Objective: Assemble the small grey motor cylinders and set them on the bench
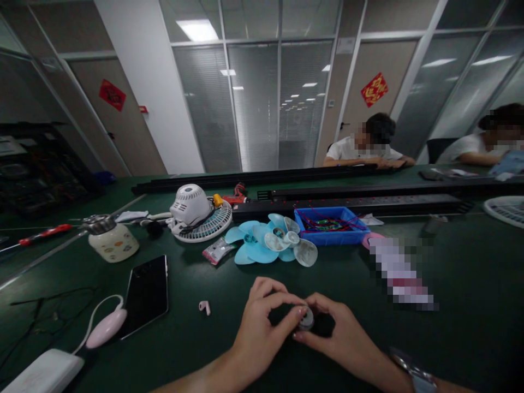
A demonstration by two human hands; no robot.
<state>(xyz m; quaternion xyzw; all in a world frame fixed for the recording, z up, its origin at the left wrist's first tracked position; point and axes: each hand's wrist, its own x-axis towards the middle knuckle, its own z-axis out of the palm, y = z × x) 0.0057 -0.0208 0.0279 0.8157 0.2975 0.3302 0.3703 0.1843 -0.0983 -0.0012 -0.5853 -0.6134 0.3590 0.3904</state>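
Note:
A small round grey metal part is held between both hands, low in the middle of the view. My left hand has its thumb and fingertips closed on the part from the left. From the right, the thumb and index finger of my right hand pinch its edge. Beyond the hands lie light blue fan blades, with a greyish set of blades partly over them. A small plastic packet is just left of the blades.
Behind the blades are a blue tray of wired parts and a white fan head. At left are a jar, a black phone, a white power bank and a pink earbud. Two people sit across the table.

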